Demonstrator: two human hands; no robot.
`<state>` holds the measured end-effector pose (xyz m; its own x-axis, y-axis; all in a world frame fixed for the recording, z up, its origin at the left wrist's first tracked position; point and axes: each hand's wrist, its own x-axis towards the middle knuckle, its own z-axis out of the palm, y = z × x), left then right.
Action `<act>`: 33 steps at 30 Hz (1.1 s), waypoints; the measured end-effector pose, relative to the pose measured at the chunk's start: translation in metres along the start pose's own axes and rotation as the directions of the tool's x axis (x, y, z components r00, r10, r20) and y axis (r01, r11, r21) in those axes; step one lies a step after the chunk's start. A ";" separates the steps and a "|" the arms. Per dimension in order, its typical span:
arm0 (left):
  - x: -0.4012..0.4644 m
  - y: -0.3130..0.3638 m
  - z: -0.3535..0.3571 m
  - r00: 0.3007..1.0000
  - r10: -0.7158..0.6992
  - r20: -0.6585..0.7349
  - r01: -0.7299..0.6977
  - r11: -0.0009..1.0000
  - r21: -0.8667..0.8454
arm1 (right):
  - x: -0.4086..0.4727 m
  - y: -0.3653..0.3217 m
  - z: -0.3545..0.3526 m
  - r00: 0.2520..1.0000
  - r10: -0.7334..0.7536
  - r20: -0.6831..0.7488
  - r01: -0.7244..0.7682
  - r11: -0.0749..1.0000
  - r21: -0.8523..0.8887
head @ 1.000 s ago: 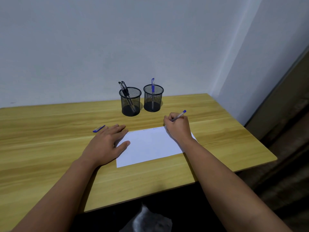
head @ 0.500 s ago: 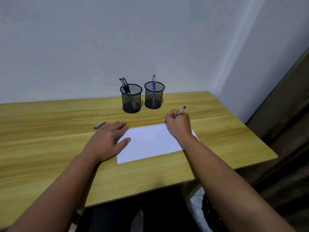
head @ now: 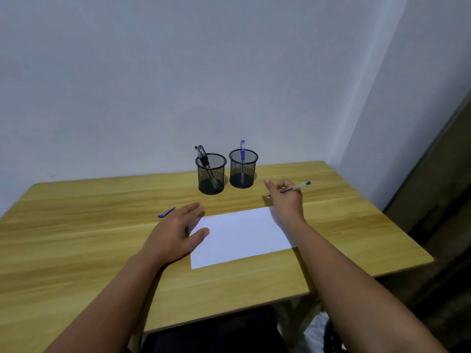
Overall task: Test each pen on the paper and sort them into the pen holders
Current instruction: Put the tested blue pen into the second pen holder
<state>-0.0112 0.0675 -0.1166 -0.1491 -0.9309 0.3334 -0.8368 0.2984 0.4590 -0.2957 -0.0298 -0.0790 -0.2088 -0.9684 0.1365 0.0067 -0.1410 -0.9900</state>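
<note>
1. A wooden desk [head: 76, 250] against a pale wall holds a white sheet of paper [head: 242, 235].
2. The left hand [head: 173, 233] lies flat, fingers relaxed, its thumb on the paper's left edge.
3. The right hand [head: 285, 197] pinches a blue-capped pen [head: 297, 186] above the paper's far right corner.
4. A blue pen cap [head: 166, 212] lies just beyond the left fingers.
5. 2 mesh holders stand behind: the left holder [head: 211, 174] has black pens, the right holder [head: 243, 169] 1 blue pen.

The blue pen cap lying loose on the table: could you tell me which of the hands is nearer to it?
Left. The left hand rests just beside the blue pen cap, fingertips close to it. The right hand holds a pen across the paper, farther away.
</note>
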 end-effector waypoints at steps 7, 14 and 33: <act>0.007 -0.041 -0.036 0.955 -0.192 -0.228 0.259 0.911 0.320 | -0.010 -0.029 0.011 0.991 0.051 0.126 -0.064 0.993 0.096; 0.004 -0.049 -0.037 0.942 -0.274 -0.193 0.323 0.898 0.299 | -0.016 -0.032 0.027 0.962 0.112 0.249 -0.131 0.989 0.063; 0.020 0.010 -0.063 0.946 -0.319 -0.062 0.264 0.866 -0.425 | -0.046 -0.028 0.050 0.840 0.036 0.541 0.031 0.993 -0.115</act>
<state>0.0105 0.0654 -0.0536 0.1579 -0.9627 0.2199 -0.5401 0.1022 0.8354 -0.2377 0.0085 -0.0555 0.3535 -0.9302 0.0985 -0.1124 -0.1467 -0.9828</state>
